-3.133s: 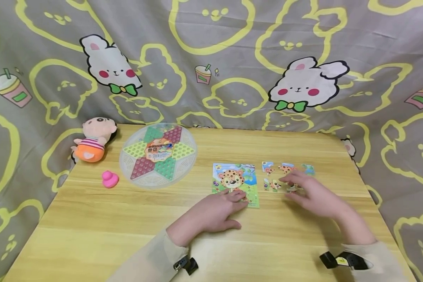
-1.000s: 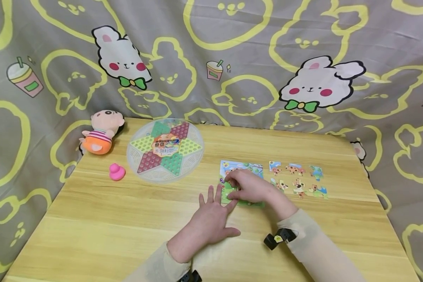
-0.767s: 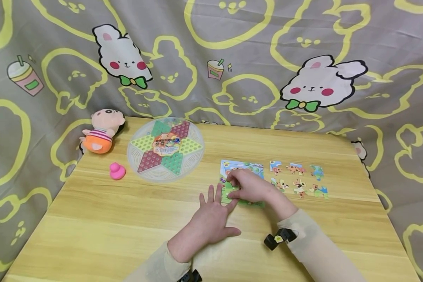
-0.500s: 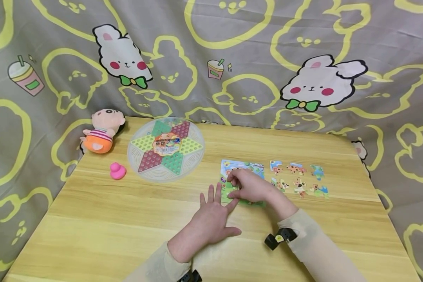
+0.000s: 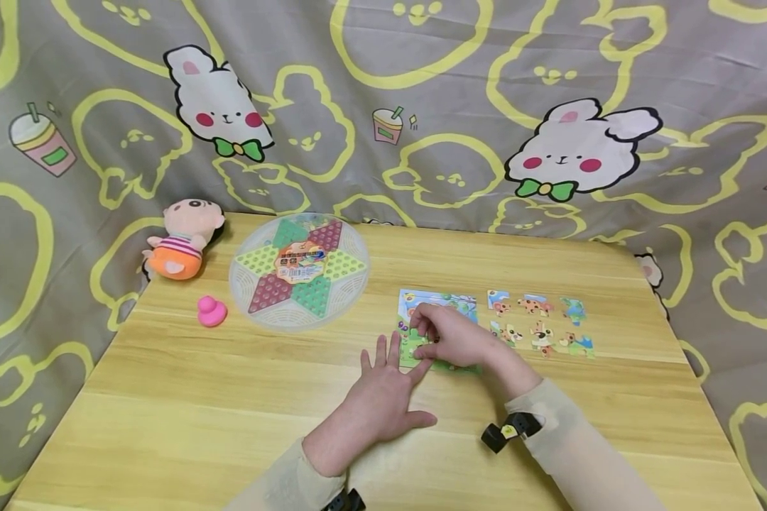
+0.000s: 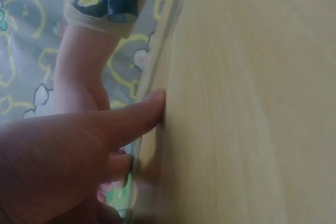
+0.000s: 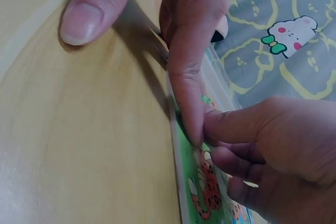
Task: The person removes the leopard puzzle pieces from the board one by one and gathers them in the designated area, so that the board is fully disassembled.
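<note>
My left hand [image 5: 383, 401] lies spread on the wooden table, its index fingertip touching the lower left edge of a leopard jigsaw puzzle board [image 5: 463, 312]. Over that board is my right hand [image 5: 457, 341], fingers curled, with thumb and fingertips pinching at a green puzzle piece [image 5: 414, 341] on the lower left part. The hand hides much of the piece and the picture. In the right wrist view the thumb [image 7: 236, 124] is right beside the left index finger [image 7: 191, 87], low over the board's printed face [image 7: 202, 203].
Several loose puzzle pieces [image 5: 540, 335] lie in two rows right of the board. To the left are a round Chinese checkers board [image 5: 348, 298], a pink rubber duck [image 5: 211, 312] and a plush toy [image 5: 182, 241]. A patterned curtain [image 5: 447, 85] hangs behind the table.
Since the oldest frame my right hand has moved left from the loose pieces onto the board, and my left hand has slid off the picture to its lower left edge. Over the last second both stay nearly still.
</note>
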A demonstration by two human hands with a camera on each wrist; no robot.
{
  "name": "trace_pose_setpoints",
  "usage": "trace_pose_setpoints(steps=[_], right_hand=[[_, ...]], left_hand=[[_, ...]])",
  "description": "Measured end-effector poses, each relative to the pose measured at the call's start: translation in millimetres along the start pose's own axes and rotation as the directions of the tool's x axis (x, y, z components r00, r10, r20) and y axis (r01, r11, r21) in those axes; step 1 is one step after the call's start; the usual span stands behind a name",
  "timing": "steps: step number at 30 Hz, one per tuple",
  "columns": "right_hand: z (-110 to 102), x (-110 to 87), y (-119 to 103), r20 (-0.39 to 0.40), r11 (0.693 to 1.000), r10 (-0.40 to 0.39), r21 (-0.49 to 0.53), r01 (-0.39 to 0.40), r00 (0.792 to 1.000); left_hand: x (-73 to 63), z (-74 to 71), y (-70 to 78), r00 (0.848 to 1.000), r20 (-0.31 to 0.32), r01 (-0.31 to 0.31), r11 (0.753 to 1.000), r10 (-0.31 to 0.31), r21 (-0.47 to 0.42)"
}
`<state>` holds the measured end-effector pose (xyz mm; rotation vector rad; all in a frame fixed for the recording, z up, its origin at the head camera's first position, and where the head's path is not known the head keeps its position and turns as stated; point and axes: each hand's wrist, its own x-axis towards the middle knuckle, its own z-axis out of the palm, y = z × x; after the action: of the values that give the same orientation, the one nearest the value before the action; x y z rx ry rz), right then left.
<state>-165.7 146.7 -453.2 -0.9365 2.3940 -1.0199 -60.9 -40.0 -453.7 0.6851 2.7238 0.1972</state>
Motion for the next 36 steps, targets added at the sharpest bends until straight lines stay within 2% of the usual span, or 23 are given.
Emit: trace_pose_setpoints(steps=[9, 20, 29, 36], right_hand=[[-3.8, -4.0, 5.6, 0.030, 0.994, -0.048, 0.100, 0.045, 0.998], [-1.3, -1.9, 5.5, 0.024, 0.992, -0.037, 0.124, 0.034, 0.999], [-0.4, -3.9, 7.4, -0.020, 0.984, -0.057, 0.167, 0.059, 0.998], [-4.3, -8.0, 7.9, -0.090, 0.969, -0.028, 0.240, 0.049, 0.996]], left_hand=[[-0.5, 0.6, -1.8, 1.000, -0.019, 0.005, 1.000, -0.005, -0.002], [-0.2, 0.8, -1.3, 1.000, -0.024, -0.005, 1.000, 0.005, 0.000], [0.4, 0.4, -0.8, 1.000, -0.021, -0.003, 1.000, 0.003, -0.017], [0.6, 0.0, -1.0, 1.000, -0.016, 0.003, 1.000, -0.004, -0.024]])
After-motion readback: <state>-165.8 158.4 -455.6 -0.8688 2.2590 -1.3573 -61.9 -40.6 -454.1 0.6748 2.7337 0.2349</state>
